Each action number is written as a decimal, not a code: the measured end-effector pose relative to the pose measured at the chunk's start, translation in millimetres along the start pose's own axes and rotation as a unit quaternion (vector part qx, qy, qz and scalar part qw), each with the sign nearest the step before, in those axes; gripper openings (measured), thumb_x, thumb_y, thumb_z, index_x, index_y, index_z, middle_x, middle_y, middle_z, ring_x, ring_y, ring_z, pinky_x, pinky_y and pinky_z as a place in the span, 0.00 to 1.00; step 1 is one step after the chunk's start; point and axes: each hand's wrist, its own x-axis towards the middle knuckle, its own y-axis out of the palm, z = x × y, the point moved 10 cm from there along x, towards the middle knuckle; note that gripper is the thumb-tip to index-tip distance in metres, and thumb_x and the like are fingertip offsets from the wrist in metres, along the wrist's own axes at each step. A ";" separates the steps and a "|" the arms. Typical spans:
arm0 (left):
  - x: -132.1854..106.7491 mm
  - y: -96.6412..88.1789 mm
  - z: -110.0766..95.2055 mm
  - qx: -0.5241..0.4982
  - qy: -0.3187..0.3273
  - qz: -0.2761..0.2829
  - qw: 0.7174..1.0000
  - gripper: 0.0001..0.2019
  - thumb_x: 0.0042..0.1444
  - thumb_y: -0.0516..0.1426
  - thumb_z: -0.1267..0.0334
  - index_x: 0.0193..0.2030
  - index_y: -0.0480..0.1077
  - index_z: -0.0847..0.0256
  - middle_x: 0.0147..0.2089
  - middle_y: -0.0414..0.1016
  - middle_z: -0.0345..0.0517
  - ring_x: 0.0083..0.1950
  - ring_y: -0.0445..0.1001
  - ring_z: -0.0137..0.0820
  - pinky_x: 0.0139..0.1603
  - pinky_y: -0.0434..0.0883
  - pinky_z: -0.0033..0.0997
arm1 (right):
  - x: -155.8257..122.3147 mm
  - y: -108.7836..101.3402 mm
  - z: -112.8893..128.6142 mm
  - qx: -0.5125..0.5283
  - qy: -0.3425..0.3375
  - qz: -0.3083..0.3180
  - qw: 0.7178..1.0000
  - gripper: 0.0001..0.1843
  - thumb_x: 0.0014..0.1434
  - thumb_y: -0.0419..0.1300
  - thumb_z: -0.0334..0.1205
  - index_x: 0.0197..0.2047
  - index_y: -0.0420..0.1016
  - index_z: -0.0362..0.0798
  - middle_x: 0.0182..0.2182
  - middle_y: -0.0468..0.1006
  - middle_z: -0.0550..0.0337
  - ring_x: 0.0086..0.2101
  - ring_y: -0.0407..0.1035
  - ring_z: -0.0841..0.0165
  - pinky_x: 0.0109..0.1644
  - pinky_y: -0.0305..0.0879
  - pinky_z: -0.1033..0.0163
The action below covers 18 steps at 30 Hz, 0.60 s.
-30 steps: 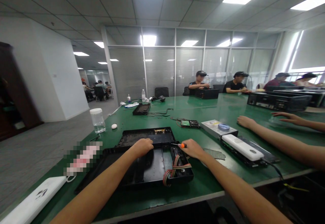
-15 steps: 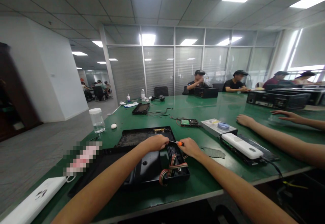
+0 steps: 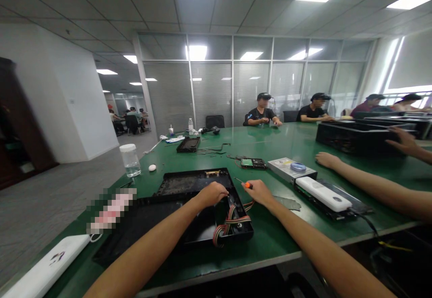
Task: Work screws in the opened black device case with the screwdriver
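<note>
My right hand (image 3: 260,192) is wrapped round a screwdriver (image 3: 249,185) with an orange part on its handle. The thin shaft points left, apart from my other hand. Over the right part of a black metal computer case (image 3: 194,178), my left hand (image 3: 214,193) is closed, its fingertips pinched together at the inner edge. Anything between those fingertips is too small to make out. A striped ribbon cable (image 3: 232,220) hangs in loops over the case's near right corner, below both hands.
To the right lie a silver drive (image 3: 286,169), a white power bank (image 3: 322,193) and a flat grey piece (image 3: 288,203). A co-worker's forearms reach in beside a black case (image 3: 357,140). At left stand a clear jar (image 3: 130,160) and a white box (image 3: 50,266).
My right hand has drawn the screwdriver rightward, away from my left hand, which shifted slightly right and down. Across the table, the black case has moved from a co-worker to the right side.
</note>
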 end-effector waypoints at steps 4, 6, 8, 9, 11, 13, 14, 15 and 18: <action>-1.3 -0.5 -1.5 0.005 0.005 -0.005 1.000 0.11 0.55 0.50 0.69 0.38 0.73 0.64 0.39 0.75 0.46 0.42 0.71 0.29 0.46 0.65 0.24 | 1.1 -5.9 -6.9 0.030 0.011 -0.018 0.999 0.17 0.54 0.49 0.49 0.23 0.69 0.47 0.20 0.71 0.60 0.23 0.62 0.70 0.27 0.52 0.68; -1.5 -0.7 -1.3 0.013 0.004 -0.008 1.000 0.11 0.56 0.49 0.69 0.38 0.72 0.64 0.39 0.74 0.46 0.42 0.71 0.29 0.46 0.64 0.25 | 1.6 -5.3 -11.1 0.061 0.018 -0.015 0.998 0.15 0.53 0.50 0.50 0.27 0.68 0.47 0.21 0.71 0.61 0.23 0.62 0.70 0.28 0.53 0.68; -1.1 -0.7 -1.7 0.026 0.006 -0.011 1.000 0.11 0.56 0.49 0.69 0.39 0.72 0.64 0.40 0.74 0.46 0.42 0.70 0.29 0.46 0.64 0.26 | 1.9 -3.5 -14.7 0.093 0.022 -0.007 0.995 0.14 0.51 0.52 0.50 0.30 0.67 0.47 0.23 0.71 0.62 0.24 0.62 0.70 0.28 0.54 0.67; -0.8 -0.6 -2.2 0.031 0.008 -0.011 0.999 0.11 0.56 0.49 0.69 0.39 0.72 0.64 0.40 0.74 0.46 0.42 0.70 0.30 0.46 0.64 0.26 | 2.0 -2.7 -16.2 0.108 0.022 -0.003 0.994 0.14 0.50 0.53 0.51 0.32 0.66 0.47 0.24 0.70 0.62 0.24 0.62 0.71 0.29 0.54 0.67; -0.3 -0.1 -3.3 0.031 0.014 -0.009 0.999 0.11 0.56 0.49 0.69 0.39 0.72 0.64 0.39 0.74 0.46 0.42 0.70 0.30 0.46 0.64 0.26 | 2.3 -2.8 -19.2 0.135 0.022 -0.003 0.991 0.15 0.48 0.55 0.50 0.34 0.64 0.47 0.25 0.69 0.63 0.25 0.62 0.71 0.30 0.55 0.66; -0.3 0.6 -4.5 0.018 0.021 -0.002 1.000 0.11 0.55 0.49 0.69 0.37 0.72 0.64 0.38 0.74 0.46 0.40 0.70 0.29 0.45 0.64 0.25 | 2.6 -6.3 -22.8 0.166 0.024 -0.015 0.986 0.14 0.47 0.55 0.46 0.34 0.62 0.47 0.25 0.68 0.64 0.26 0.61 0.71 0.31 0.56 0.66; -0.6 0.7 -5.1 0.010 0.026 0.000 1.000 0.10 0.55 0.49 0.69 0.36 0.72 0.64 0.37 0.74 0.46 0.40 0.70 0.29 0.45 0.64 0.25 | 2.8 -8.4 -25.0 0.188 0.028 -0.022 0.982 0.13 0.46 0.55 0.44 0.34 0.62 0.47 0.25 0.67 0.65 0.25 0.60 0.71 0.31 0.56 0.66; -1.0 0.5 -5.6 0.003 0.030 0.000 1.000 0.10 0.55 0.50 0.69 0.35 0.72 0.65 0.37 0.74 0.46 0.39 0.70 0.29 0.45 0.64 0.25 | 2.8 -10.3 -27.2 0.217 0.033 -0.026 0.975 0.12 0.46 0.55 0.42 0.35 0.61 0.47 0.25 0.65 0.66 0.25 0.60 0.72 0.30 0.56 0.66; -2.6 -0.5 -4.9 -0.014 0.034 -0.004 0.999 0.08 0.54 0.51 0.69 0.35 0.72 0.65 0.36 0.74 0.46 0.40 0.70 0.28 0.45 0.63 0.24 | 3.6 -12.7 -27.9 0.339 0.040 -0.014 0.940 0.14 0.46 0.54 0.39 0.39 0.59 0.47 0.25 0.64 0.67 0.22 0.58 0.75 0.28 0.56 0.67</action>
